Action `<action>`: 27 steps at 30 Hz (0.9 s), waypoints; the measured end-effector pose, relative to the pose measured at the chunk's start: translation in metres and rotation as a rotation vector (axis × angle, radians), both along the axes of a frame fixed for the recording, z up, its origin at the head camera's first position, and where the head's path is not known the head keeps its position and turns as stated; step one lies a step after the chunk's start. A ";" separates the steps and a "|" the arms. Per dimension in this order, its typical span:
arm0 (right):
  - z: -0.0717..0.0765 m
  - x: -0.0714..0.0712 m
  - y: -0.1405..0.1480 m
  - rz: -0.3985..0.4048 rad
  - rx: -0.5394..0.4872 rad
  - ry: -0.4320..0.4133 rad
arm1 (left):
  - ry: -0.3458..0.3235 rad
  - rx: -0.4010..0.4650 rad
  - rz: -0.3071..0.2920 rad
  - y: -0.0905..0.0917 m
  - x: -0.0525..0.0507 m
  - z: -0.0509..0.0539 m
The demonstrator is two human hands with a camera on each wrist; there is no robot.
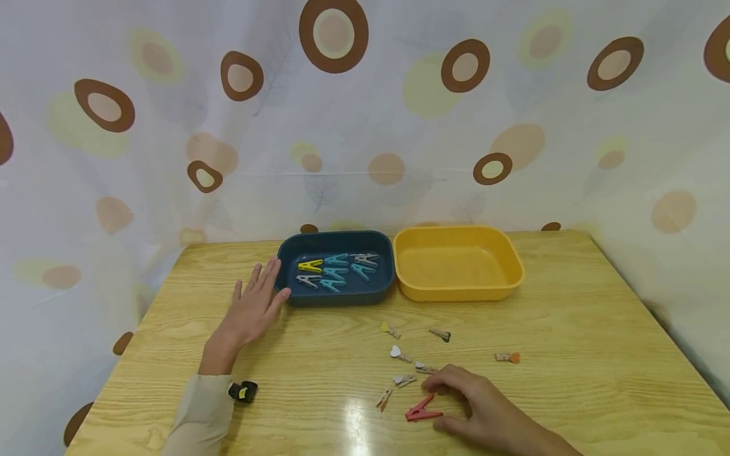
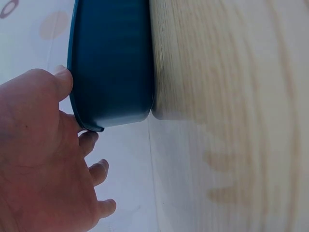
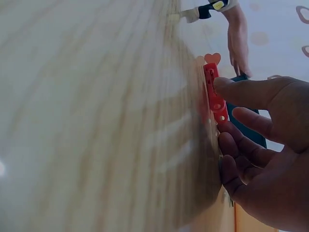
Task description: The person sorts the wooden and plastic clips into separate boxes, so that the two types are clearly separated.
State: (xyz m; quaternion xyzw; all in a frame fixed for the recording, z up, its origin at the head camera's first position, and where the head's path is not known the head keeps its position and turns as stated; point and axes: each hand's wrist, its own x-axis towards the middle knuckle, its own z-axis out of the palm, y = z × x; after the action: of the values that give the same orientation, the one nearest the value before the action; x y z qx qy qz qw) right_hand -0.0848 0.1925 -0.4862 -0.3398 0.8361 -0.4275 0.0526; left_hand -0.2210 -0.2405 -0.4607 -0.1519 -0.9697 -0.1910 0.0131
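Note:
My left hand (image 1: 251, 310) lies with straight, spread fingers against the left end of a dark blue basin (image 1: 336, 299); in the left wrist view its thumb (image 2: 63, 82) meets the basin's rim. Inside the basin are several plastic clothespins: yellow (image 1: 310, 266), blue (image 1: 334, 272) and grey-white ones. Near the front of the table, my right hand (image 1: 485, 408) has thumb and forefinger on either side of a red clothespin (image 1: 421, 410), which lies on the table. From the right wrist, the thumb partly overlaps the red clothespin (image 3: 212, 87); firm contact cannot be made out.
A yellow basin (image 1: 459, 294) stands right of the blue one, touching it. Several small wooden clips with hearts, such as a white one (image 1: 400, 354) and an orange one (image 1: 507, 358), are scattered on the wooden table (image 1: 570, 329). A patterned cloth (image 1: 353, 126) hangs behind.

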 end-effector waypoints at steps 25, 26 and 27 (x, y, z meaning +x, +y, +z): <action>0.002 -0.001 0.001 0.004 0.049 0.023 | 0.000 -0.007 0.000 0.002 -0.001 0.000; 0.002 -0.001 0.000 0.005 0.045 0.014 | 0.001 -0.006 0.000 0.001 -0.001 0.000; 0.002 -0.001 0.000 0.003 0.043 0.006 | 0.002 -0.008 0.001 0.001 -0.001 0.000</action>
State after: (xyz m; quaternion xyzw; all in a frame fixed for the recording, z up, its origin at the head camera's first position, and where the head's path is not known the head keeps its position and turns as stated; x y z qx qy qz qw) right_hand -0.0859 0.1926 -0.4843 -0.3410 0.8448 -0.4083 0.0578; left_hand -0.2218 -0.2396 -0.4611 -0.1517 -0.9704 -0.1872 0.0136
